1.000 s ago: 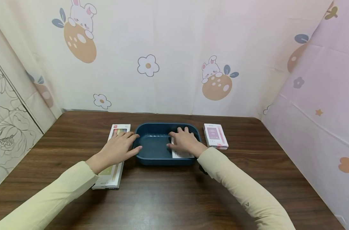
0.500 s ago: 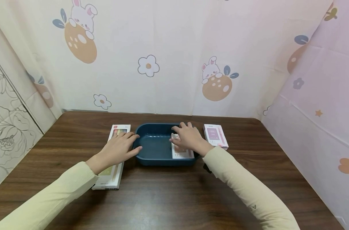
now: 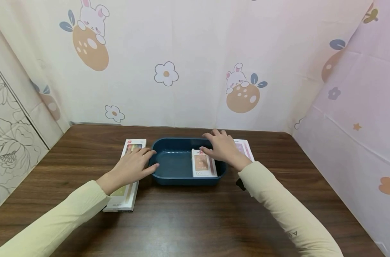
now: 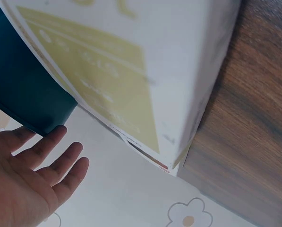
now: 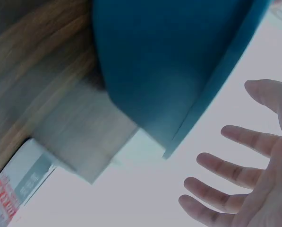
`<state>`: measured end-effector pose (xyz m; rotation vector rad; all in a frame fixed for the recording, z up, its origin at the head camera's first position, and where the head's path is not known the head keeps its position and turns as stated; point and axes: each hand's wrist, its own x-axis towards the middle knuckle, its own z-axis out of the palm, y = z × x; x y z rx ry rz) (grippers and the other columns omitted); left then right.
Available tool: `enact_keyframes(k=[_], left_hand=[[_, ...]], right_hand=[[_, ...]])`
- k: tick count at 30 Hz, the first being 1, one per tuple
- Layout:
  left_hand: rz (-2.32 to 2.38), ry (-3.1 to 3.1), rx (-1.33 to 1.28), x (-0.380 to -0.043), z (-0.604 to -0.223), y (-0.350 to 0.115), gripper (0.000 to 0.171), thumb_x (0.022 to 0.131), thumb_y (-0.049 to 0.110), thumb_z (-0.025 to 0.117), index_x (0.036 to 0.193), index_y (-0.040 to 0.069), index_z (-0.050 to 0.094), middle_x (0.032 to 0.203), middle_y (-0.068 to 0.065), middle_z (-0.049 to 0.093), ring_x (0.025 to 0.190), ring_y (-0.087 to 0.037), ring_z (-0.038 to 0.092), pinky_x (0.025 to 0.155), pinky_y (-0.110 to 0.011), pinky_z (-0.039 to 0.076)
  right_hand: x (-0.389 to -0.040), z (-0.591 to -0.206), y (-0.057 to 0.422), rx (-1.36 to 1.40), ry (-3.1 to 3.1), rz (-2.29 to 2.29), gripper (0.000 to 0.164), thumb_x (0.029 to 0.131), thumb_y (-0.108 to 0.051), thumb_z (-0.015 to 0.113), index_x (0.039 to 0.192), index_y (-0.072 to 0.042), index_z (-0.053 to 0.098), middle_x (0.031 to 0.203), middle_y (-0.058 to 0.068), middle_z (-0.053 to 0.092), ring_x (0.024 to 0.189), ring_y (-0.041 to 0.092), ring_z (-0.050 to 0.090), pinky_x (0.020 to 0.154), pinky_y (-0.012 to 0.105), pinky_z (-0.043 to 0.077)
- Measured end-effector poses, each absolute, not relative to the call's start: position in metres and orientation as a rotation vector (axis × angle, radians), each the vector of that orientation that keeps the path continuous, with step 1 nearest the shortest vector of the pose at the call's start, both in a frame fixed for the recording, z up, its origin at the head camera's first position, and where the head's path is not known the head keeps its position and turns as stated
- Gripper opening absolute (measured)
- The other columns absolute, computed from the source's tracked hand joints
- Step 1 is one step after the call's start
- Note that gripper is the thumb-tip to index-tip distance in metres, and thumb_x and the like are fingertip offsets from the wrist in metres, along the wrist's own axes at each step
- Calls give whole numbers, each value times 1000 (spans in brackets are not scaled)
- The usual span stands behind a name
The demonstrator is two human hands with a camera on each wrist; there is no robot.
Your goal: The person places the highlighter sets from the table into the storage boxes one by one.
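A dark blue tray (image 3: 174, 181) stands on the table with a small white box (image 3: 204, 163), bearing an orange-brown panel, lying in its right half. My left hand (image 3: 131, 167) is over a long white box (image 3: 124, 200), fingers spread at the tray's left rim; whether they touch it I cannot tell. In the left wrist view that hand (image 4: 27, 184) has loosely bent fingers and holds nothing. My right hand (image 3: 224, 148) hovers by the tray's right rim, fingers apart. It partly hides a white box with a purple panel (image 3: 244, 147). The right wrist view shows this hand (image 5: 254, 179) holding nothing.
The brown wooden table (image 3: 175, 221) extends in front of the tray and to both sides. A curtain (image 3: 195, 96) with rabbit and flower prints hangs directly behind the table's back edge. More printed cloth (image 3: 362, 117) borders the right side.
My right hand has moved up and right, away from the small box in the tray, which is now uncovered. It now covers part of the purple-panel box. My left hand stays in place.
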<state>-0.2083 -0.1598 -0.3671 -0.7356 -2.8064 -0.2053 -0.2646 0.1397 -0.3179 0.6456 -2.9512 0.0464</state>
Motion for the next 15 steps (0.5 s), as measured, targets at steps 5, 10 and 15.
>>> enact_keyframes(k=[5, 10, 15], left_hand=[[-207, -2799, -731, -208, -367, -160, 55, 89, 48, 48, 123, 6, 56, 123, -15, 57, 107, -34, 54, 93, -52, 41], [-209, -2803, -728, -208, -368, -160, 54, 89, 48, 48, 123, 6, 56, 123, -15, 57, 107, -34, 54, 93, -52, 41], [-208, -2803, -730, -208, -367, -160, 55, 89, 49, 48, 123, 6, 55, 123, -14, 57, 107, -34, 54, 93, -51, 41]], right_hand=[[-268, -316, 154, 616, -2950, 59, 53, 87, -48, 54, 130, -18, 50, 128, 16, 49, 116, 41, 45, 91, 55, 41], [-271, -314, 170, 564, -2963, 82, 54, 87, -46, 55, 131, -15, 49, 128, 18, 49, 113, 41, 47, 88, 55, 43], [-277, -316, 189, 509, -2967, 120, 53, 87, -44, 54, 131, -14, 50, 127, 20, 49, 108, 42, 48, 83, 56, 44]])
